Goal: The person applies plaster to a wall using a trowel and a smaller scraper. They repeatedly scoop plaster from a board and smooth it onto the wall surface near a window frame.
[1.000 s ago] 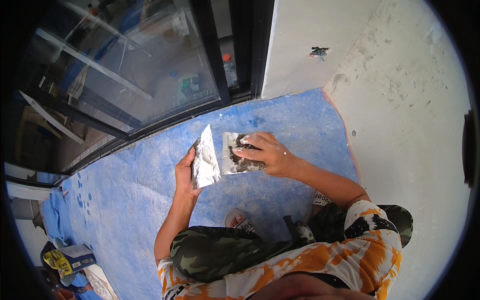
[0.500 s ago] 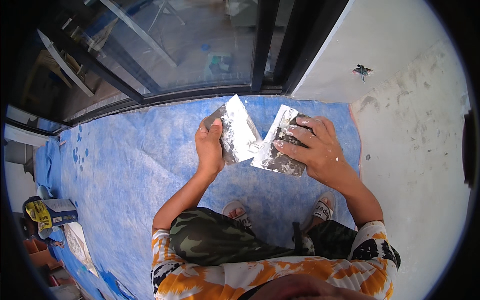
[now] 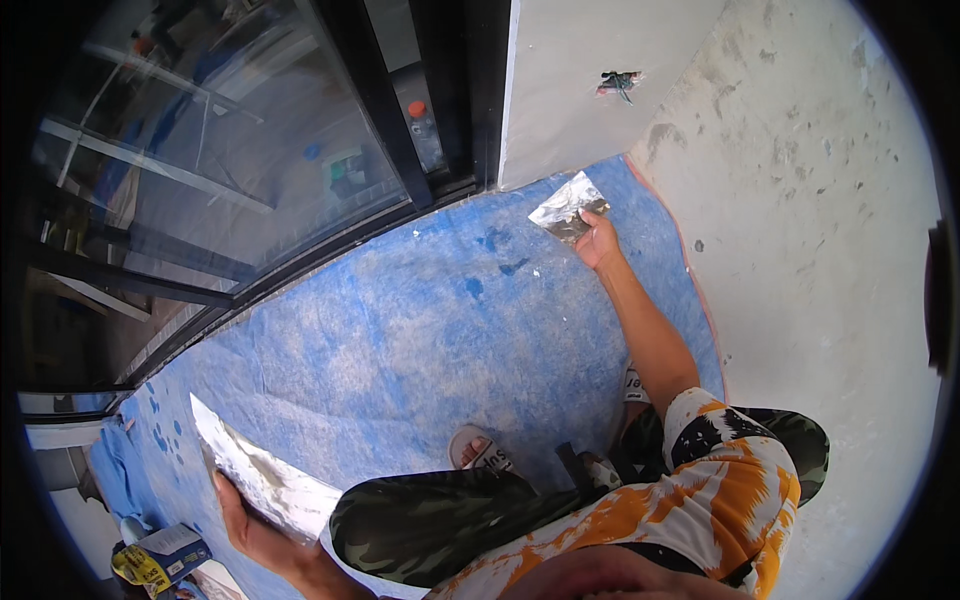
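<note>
At the lower left, my left hand [image 3: 262, 530] grips a wide putty knife [image 3: 265, 470], a flat metal blade thickly smeared with white putty. Farther off, to the right of centre, my right hand [image 3: 597, 242] holds a second, smaller-looking putty knife [image 3: 566, 207]. White putty covers its far part, while bare grey metal shows near my thumb. The right arm is stretched out toward the corner by the light wall, over the blue floor covering [image 3: 400, 340]. The fingers under both blades are mostly hidden.
A dark-framed glass door [image 3: 300, 240] runs along the left, with an orange-capped bottle [image 3: 424, 135] behind its glass. Wires poke from a hole [image 3: 619, 86] in the light wall [image 3: 570, 40]. A stained grey wall [image 3: 810, 300] rises at right. A yellow-and-blue bag [image 3: 165, 560] lies lower left.
My hands have parted: the left with its putty knife went down and left, the right reached away toward the wall corner. The view has turned, and the legs look shifted.
</note>
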Tool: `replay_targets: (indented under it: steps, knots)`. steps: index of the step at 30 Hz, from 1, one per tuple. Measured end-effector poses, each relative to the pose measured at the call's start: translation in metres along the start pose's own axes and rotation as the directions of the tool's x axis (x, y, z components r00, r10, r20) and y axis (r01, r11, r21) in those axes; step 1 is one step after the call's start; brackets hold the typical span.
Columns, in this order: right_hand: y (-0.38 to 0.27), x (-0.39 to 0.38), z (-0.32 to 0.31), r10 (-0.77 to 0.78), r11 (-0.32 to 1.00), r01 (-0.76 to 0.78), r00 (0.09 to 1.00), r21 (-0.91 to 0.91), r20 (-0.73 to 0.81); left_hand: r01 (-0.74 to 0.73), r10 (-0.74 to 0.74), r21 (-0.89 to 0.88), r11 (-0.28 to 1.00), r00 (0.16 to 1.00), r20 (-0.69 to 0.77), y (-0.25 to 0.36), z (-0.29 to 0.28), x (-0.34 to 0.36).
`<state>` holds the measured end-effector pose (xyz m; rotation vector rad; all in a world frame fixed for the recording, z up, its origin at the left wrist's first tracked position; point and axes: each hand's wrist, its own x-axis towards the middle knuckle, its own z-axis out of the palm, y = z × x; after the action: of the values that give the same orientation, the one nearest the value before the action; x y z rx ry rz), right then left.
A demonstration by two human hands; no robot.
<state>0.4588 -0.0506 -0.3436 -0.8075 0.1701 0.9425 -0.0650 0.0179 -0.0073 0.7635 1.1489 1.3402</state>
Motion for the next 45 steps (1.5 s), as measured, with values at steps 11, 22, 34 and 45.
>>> replay_targets:
  steps: [11,22,34,45]
  knots:
    - [0.009,0.12,-0.017,-0.053,0.997,0.037,0.959,-0.062,-0.279,0.042,-0.045,0.139,0.989,0.999,0.019,-0.018,-0.011,-0.027]
    - [-0.007,0.139,0.034,-0.119,0.985,0.071,0.939,-0.158,-0.321,0.035,-0.038,0.091,0.995,0.999,0.023,-0.012,-0.017,-0.031]
    - [-0.046,0.067,0.021,-0.185,0.962,0.11,0.936,-0.252,-0.298,0.069,-0.069,0.051,0.996,0.998,-0.004,-0.02,0.002,-0.02]
    - [-0.049,0.138,0.048,-0.235,0.941,0.168,0.949,-0.293,-0.212,0.141,-0.153,0.109,0.984,0.982,0.111,-0.02,0.01,-0.023]
